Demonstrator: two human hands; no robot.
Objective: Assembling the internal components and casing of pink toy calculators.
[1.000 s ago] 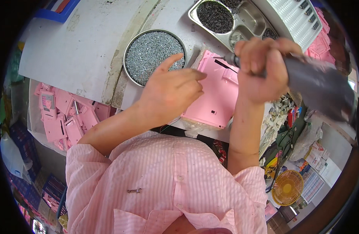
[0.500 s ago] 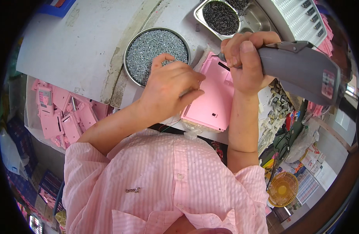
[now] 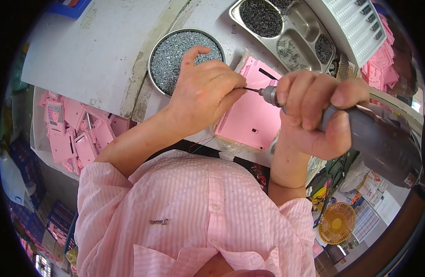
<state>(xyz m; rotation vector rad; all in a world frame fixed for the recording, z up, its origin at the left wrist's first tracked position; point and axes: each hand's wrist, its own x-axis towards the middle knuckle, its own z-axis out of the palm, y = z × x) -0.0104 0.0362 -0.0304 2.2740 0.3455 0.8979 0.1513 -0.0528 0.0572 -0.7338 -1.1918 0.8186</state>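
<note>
My right hand is wrapped round a grey electric screwdriver, held sideways with its thin bit pointing left. My left hand is closed in a pinch, thumb and forefinger meeting at the tip of the bit; what they hold is hidden. The left forefinger's neighbours curl above a round metal tin full of small silver screws. Under the bit lies a pink plastic panel with small dark slots, on clear wrapping near the table edge.
A steel compartment tray with dark screws stands at the back right, beside a white ridged tray. A box of pink plastic parts is at the left. A yellow basket sits lower right. Thin wires lie by the panel.
The screwdriver has come off the panel's far corner and swung nearer to me, its bit now at my left fingertips. My left hand has shifted slightly up and right, closing its pinch.
</note>
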